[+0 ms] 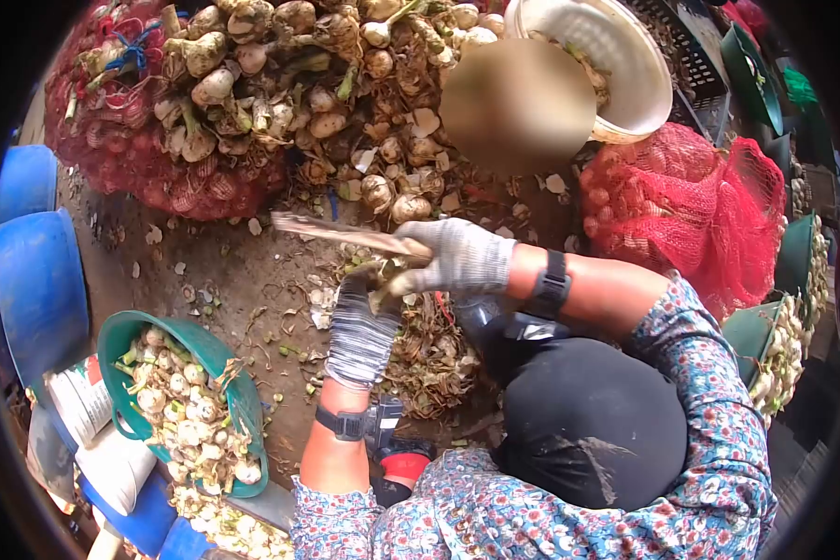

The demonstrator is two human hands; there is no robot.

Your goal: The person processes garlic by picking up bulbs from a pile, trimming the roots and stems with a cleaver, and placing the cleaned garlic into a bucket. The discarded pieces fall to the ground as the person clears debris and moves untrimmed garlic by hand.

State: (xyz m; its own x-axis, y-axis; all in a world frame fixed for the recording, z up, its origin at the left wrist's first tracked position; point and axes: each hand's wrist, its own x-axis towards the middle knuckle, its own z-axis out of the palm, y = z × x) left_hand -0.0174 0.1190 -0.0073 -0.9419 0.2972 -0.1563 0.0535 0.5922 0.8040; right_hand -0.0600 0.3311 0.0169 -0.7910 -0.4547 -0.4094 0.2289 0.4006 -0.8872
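Note:
My right hand (453, 257), in a grey knit glove, grips a long knife (331, 231) whose blade points left over the dirt floor. My left hand (362, 327), in a striped grey glove, holds a small garlic piece (381, 295) just under the right hand; the piece is mostly hidden by the fingers. Trimmed roots and stalks (429, 359) lie heaped below both hands. A big pile of untrimmed garlic bulbs (317, 84) rises ahead of the hands.
A green basin (224, 359) of trimmed garlic sits at the lower left beside blue barrels (37, 280). Red mesh sacks (691, 205) lie right and upper left. A white basket (625, 65) stands at the top right, green basins (793, 257) at the right edge.

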